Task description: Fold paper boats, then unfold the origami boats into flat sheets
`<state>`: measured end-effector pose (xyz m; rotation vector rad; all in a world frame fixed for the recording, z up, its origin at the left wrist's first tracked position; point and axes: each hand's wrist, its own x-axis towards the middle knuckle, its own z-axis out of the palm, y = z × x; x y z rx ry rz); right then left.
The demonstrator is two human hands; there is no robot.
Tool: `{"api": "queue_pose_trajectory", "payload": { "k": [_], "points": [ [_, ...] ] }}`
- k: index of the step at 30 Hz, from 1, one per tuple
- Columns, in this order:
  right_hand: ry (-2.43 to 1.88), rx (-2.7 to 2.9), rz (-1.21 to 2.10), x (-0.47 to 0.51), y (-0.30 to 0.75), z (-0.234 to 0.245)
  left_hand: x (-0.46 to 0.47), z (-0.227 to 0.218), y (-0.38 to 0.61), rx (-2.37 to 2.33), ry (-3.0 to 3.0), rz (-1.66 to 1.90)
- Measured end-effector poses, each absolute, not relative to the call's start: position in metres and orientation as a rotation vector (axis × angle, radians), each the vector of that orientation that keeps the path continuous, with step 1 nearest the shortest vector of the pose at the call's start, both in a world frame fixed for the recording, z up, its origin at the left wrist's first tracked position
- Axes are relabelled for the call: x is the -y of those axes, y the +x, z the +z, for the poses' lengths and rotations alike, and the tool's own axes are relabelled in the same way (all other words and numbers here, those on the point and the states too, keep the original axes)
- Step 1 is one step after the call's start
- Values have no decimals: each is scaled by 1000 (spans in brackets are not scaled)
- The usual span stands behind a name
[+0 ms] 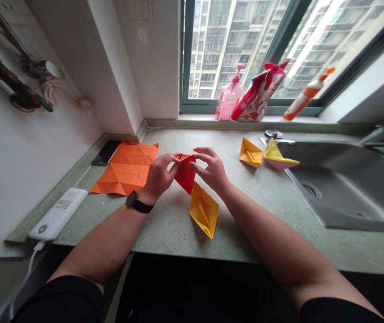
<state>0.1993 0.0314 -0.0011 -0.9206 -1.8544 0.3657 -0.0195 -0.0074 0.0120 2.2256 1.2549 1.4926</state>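
Observation:
A red folded-paper boat (185, 174) stands on the counter between my two hands. My left hand (161, 174) pinches its upper left edge, thumb and fingers closed on the paper. On the other side, the fingertips of my right hand (211, 168) press on the top right corner. Just in front of the red boat lies a yellow paper boat (204, 211), its near tip pointing toward me. To the left of my left hand, a creased orange paper sheet (124, 172) lies spread out.
Another orange-yellow paper boat (250, 153) and a yellow-and-pink one (279, 157) stand beside the steel sink (356, 179). A phone (105, 152) and a white power bank (58, 213) with a cable are at left. A pump bottle (229, 99), a red bag (260, 94) and an orange-white bottle (304, 99) line the windowsill.

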Motion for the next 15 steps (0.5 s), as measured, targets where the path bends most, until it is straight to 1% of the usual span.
{"api": "queue_pose_trajectory", "payload": {
  "k": [10,15],
  "points": [
    [-903,1760,322,-27,196,3,7,8,-17,-1158,2357,1525],
    [-872,1720,470,-28,195,3,3,4,-17,-1263,2224,1570]
  ]
}}
